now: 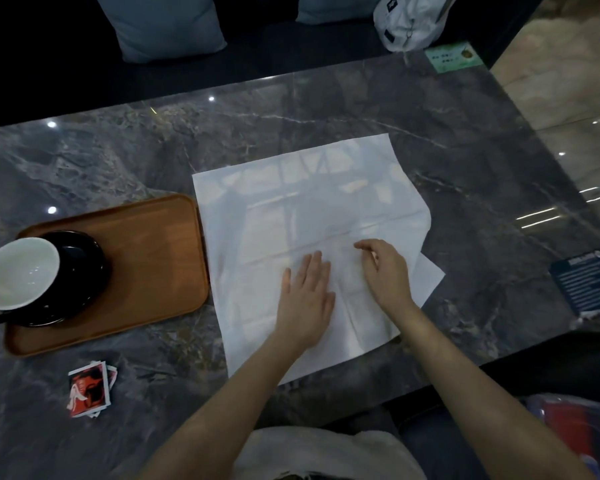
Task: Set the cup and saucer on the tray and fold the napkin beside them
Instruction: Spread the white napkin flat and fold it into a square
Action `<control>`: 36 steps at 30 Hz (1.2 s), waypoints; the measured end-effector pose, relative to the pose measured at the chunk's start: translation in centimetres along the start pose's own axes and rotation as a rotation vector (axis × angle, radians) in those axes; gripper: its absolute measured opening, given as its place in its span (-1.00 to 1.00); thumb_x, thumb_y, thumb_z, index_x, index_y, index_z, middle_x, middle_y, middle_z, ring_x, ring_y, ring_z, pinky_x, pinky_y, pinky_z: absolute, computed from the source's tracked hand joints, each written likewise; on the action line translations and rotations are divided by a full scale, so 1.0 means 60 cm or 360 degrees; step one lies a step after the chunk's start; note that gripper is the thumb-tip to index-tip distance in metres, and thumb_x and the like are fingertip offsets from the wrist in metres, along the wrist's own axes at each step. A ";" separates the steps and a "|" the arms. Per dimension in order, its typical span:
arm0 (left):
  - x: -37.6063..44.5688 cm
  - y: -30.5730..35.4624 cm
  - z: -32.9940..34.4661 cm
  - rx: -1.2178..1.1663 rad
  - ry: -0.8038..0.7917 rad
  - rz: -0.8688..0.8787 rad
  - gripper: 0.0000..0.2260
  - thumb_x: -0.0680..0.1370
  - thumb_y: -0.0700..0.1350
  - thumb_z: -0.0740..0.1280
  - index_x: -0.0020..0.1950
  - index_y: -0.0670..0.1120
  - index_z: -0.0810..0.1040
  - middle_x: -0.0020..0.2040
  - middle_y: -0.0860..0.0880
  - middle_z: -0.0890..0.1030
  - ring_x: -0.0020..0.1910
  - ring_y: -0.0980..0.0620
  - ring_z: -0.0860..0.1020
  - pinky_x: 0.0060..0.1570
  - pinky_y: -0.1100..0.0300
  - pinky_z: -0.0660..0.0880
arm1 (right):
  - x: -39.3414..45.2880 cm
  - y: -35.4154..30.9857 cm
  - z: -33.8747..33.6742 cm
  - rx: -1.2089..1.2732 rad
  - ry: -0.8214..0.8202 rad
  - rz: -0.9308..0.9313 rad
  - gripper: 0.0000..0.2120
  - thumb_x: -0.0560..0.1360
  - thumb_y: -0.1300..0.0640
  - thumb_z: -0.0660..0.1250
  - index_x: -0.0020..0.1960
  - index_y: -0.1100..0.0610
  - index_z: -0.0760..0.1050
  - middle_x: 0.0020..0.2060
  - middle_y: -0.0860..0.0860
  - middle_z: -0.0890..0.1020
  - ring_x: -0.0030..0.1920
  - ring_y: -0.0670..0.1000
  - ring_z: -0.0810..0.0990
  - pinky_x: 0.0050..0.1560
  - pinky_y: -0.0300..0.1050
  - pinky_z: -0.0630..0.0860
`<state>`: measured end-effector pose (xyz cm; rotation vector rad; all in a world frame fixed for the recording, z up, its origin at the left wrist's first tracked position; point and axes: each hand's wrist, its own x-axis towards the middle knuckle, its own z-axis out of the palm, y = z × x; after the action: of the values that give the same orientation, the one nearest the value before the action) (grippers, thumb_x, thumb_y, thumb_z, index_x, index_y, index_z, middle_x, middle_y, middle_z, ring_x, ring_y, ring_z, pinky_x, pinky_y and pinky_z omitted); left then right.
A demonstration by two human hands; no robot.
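We find cup and saucer on the tray at left; napkin unfolded under flat left hand and loosely curled right hand.

cup: black outside, white inside, empty, on saucer, handle at near-left | saucer: black, flat on tray's left part | tray: brown wood, rounded corners, on worktop left of napkin | napkin: white, spread open, creased, left edge just beside tray, right corner folded over
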<state>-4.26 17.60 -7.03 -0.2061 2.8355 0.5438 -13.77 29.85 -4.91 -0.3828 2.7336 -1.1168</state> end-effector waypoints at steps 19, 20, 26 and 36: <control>0.068 0.096 0.077 0.0002 0.0194 -0.0267 -0.50 0.54 0.02 -0.04 0.44 -0.15 0.23 0.46 -0.11 0.28 0.44 -0.10 0.25 0.37 0.00 -0.08 | 0.029 0.151 -0.111 -0.0236 -0.0271 0.0502 -0.86 0.48 0.07 0.32 -0.09 0.15 0.56 -0.07 0.11 0.58 -0.04 0.12 0.53 -0.11 -0.04 0.46; 0.069 0.096 0.080 0.0025 0.0217 -0.0274 -0.51 0.54 0.01 -0.01 0.43 -0.16 0.25 0.44 -0.11 0.32 0.42 -0.11 0.28 0.35 0.00 -0.06 | 0.029 0.149 -0.117 -0.0156 -0.0270 0.0525 -0.86 0.47 0.06 0.32 -0.14 0.13 0.54 -0.12 0.09 0.59 -0.10 0.10 0.55 -0.16 -0.06 0.45; 0.067 0.095 0.082 0.0063 0.0256 -0.0265 -0.51 0.56 0.02 -0.03 0.44 -0.15 0.22 0.46 -0.10 0.28 0.44 -0.06 0.18 0.36 0.02 -0.10 | 0.008 0.151 -0.169 0.0208 -0.0051 0.0596 -0.85 0.38 0.19 0.36 -0.28 0.26 0.47 -0.44 0.02 0.50 -0.39 -0.08 0.43 -0.36 -0.12 0.35; 0.070 0.095 0.083 0.0091 0.0295 -0.0238 -0.50 0.55 0.03 -0.05 0.45 -0.14 0.22 0.47 -0.11 0.27 0.44 -0.13 0.23 0.40 0.00 -0.10 | -0.036 0.201 -0.186 -0.0141 -0.0216 0.0670 -0.88 0.44 0.18 0.31 -0.10 0.13 0.37 -0.21 0.05 0.53 -0.17 0.12 0.52 -0.20 -0.09 0.40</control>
<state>-8.24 24.33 -10.67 -0.4763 2.9761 0.4321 -16.57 46.18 -5.37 0.1033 2.5789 -0.8282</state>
